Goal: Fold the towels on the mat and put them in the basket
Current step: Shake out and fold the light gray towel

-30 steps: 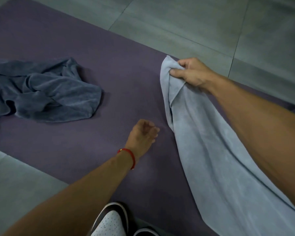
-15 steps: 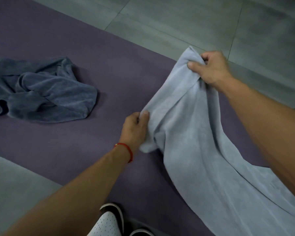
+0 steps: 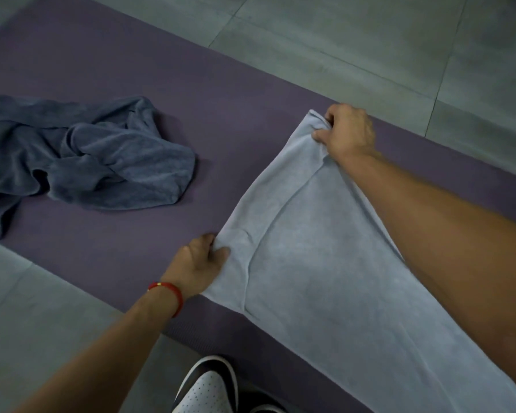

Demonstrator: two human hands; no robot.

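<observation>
Change since half second ago: left hand (image 3: 201,265), then only reaching edge of pale grey-blue terry towel (image 3: 325,263), now pinches near corner; right hand (image 3: 347,131) grips far corner. Short edge now stretched between both hands, where before it hung bunched. Judgement: towel being spread flat, first fold can follow.

Pale towel: on right part of purple foam mat (image 3: 221,93), soft seam ridge runs along its length, rest trails toward near right. Dark blue crumpled towel (image 3: 102,153) lies at left on mat, untouched. Basket not in view.
</observation>
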